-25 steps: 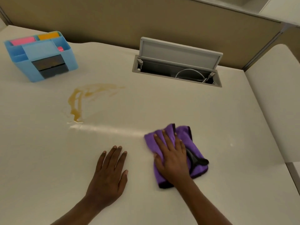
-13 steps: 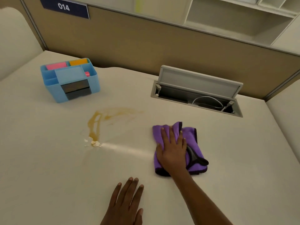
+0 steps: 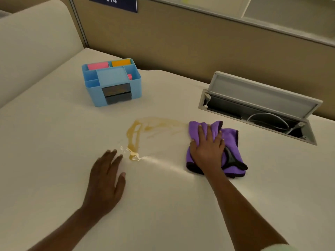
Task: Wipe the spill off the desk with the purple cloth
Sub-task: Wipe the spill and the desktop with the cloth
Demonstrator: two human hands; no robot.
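Head view: right hand (image 3: 206,151) flat on purple cloth (image 3: 230,142), fingers (image 3: 201,132) spread, pressing it onto cream counter (image 3: 54,142). Cloth's left edge touching right end of brown spill (image 3: 145,129). Left hand (image 3: 106,182) palm-down on counter, fingers wide, tips just beside spill's near puddle. Blue desk organizer (image 3: 111,82) behind spill. Open cable hatch (image 3: 259,105) behind cloth.

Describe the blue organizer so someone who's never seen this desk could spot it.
On the cream desk, look toward the back left, near the tan partition. The blue plastic organizer box stands beyond the brown spill, the only blue thing there, with pink and orange pads inside.
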